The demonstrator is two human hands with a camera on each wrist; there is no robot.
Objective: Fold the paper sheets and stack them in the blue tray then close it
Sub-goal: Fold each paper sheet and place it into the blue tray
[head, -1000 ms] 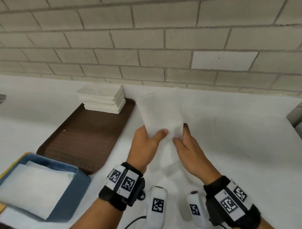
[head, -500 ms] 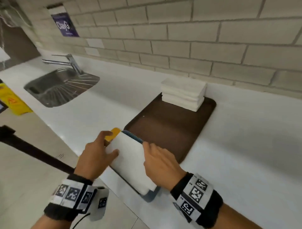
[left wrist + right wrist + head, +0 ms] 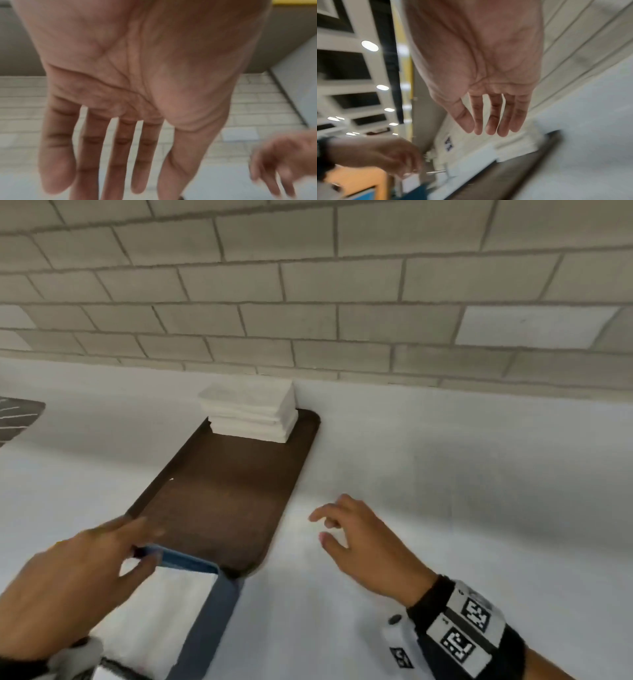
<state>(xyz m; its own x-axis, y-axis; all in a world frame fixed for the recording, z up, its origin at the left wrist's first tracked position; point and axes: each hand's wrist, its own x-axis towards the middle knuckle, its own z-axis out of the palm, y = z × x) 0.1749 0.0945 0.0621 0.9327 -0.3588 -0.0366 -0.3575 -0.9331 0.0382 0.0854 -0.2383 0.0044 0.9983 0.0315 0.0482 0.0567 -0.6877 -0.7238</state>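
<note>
The blue tray (image 3: 191,565) sits at the lower left of the head view with folded white paper (image 3: 161,611) inside it. My left hand (image 3: 102,559) hovers over the tray's far corner, fingers straight and spread, holding nothing; the left wrist view shows its bare palm (image 3: 120,81). My right hand (image 3: 346,529) floats above the white counter to the right of the brown tray, fingers loose and empty, as the right wrist view (image 3: 488,115) confirms. A stack of unfolded white paper sheets (image 3: 250,414) rests on the far end of the brown tray (image 3: 219,501).
A brick wall (image 3: 308,285) runs along the back of the white counter (image 3: 445,474). A sink's edge (image 3: 17,416) shows at the far left. A yellow part (image 3: 358,181) lies by the blue tray in the right wrist view.
Both hands have let go of the folded sheet, which now lies in the blue tray. The right hand has swung right over the counter, and the left has lifted off the paper.
</note>
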